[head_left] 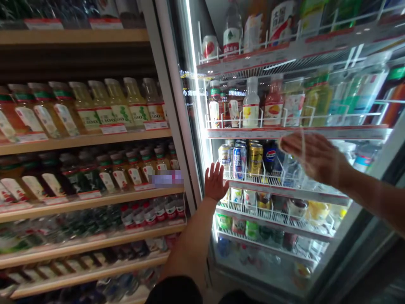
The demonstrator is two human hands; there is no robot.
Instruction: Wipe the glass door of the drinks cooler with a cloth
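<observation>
My left hand (217, 181) is raised with its fingers spread, nothing in it, near the left edge of a lit drinks fridge. Whether its palm touches the glass door (198, 99) I cannot tell. My right hand (311, 156) reaches in from the right, slightly blurred, fingers stretched out to the left and holding nothing visible. Between the hands, on a white wire shelf, stand a blue-and-silver can (239, 162), a gold can (255, 159) and a dark blue Pepsi can (270, 156). Bottles behind my right hand are partly hidden.
At the left, wooden shelves (85, 139) carry rows of juice bottles (115, 103) and smaller bottles. A grey upright frame (167, 93) divides them from the fridge. Fridge shelves above hold more bottles (251, 105); lower ones hold green cans (252, 230). Reflected lettering shows on the glass.
</observation>
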